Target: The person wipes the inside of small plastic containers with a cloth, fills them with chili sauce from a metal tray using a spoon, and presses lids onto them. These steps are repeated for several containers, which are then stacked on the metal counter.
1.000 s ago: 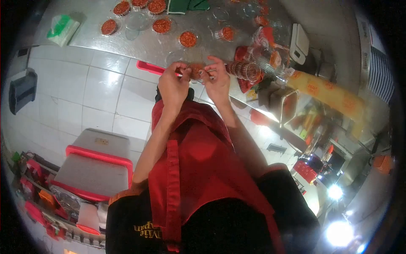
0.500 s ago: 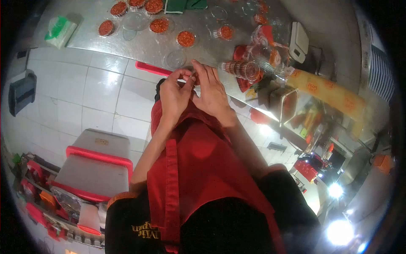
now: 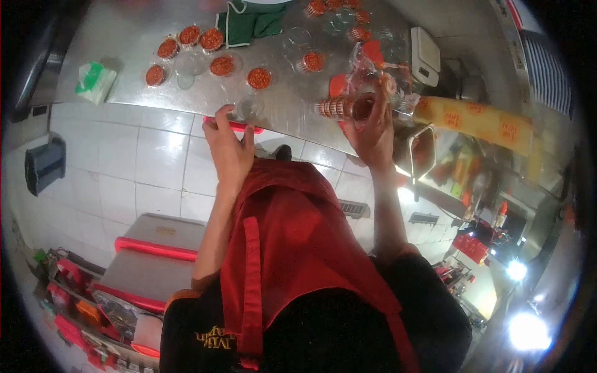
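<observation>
My left hand (image 3: pixel 229 149) is at the table's front edge, fingers spread and holding nothing. Just beyond its fingertips lies a clear round plastic piece (image 3: pixel 250 107), a lid or a cup. At the right, my right hand (image 3: pixel 374 133) has its thumb and fingers around the near end of a stack of clear plastic cups (image 3: pixel 336 107) lying on its side. Beyond my hands, a clear cup of red chili-like filling (image 3: pixel 259 78) stands open, with another such cup (image 3: pixel 222 65) to its left. Whether any cup has come off the stack is hard to see.
Several more filled cups (image 3: pixel 189 35) stand on the steel table (image 3: pixel 137 74). A green cloth (image 3: pixel 249 25) lies at the back, a tissue pack (image 3: pixel 95 82) at the left. Right of the stack are a plastic bag (image 3: pixel 367 59), a white scale (image 3: pixel 425 57) and a metal container (image 3: pixel 415 149).
My hands were together at the table edge, fingers meeting. Now they are apart: the left has moved left and opened, the right has reached right to the cup stack. The view has shifted.
</observation>
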`<act>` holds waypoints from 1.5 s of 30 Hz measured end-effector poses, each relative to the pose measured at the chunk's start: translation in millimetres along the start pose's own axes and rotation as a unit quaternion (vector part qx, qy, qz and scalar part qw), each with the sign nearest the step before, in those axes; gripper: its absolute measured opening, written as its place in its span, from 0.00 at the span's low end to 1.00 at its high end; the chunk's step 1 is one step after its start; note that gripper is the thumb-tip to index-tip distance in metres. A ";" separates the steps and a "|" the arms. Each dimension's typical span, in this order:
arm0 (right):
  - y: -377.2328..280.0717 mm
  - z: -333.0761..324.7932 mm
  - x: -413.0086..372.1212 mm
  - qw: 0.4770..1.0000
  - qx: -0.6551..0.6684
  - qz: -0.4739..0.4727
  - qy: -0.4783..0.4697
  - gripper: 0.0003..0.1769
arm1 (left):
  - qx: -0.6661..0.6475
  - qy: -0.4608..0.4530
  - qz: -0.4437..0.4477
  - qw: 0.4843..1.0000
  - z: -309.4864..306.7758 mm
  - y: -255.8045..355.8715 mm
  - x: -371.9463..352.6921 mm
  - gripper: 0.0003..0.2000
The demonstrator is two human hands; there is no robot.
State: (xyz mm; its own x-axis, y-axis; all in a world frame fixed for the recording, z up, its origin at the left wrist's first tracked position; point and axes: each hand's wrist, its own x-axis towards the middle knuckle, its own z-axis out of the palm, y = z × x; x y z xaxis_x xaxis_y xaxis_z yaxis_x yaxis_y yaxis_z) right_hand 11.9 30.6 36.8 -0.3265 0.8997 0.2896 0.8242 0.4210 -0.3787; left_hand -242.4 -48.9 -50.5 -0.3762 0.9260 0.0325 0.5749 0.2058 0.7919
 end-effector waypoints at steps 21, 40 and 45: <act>-46.4 60.9 -76.4 0.966 0.174 0.053 -0.185 0.30 | -0.208 -0.013 -0.050 0.977 19.8 -28.2 -0.5 0.18; -32.9 166.2 16.7 0.911 0.345 0.192 -0.120 0.30 | -0.163 0.004 0.035 0.986 8.6 -20.0 36.1 0.06; -29.5 186.0 32.4 0.876 0.434 0.177 -0.117 0.30 | -0.111 -0.033 0.051 0.992 5.4 -21.2 44.1 0.06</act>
State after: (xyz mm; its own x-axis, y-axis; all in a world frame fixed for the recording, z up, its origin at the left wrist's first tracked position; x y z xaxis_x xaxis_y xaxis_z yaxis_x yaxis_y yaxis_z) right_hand -109.0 68.7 -106.2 -0.2908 0.9477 -0.1314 0.2650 -0.0521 -0.9628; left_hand -267.2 -10.8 -69.2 -0.2715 0.9586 0.0861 0.4314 0.0412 0.9012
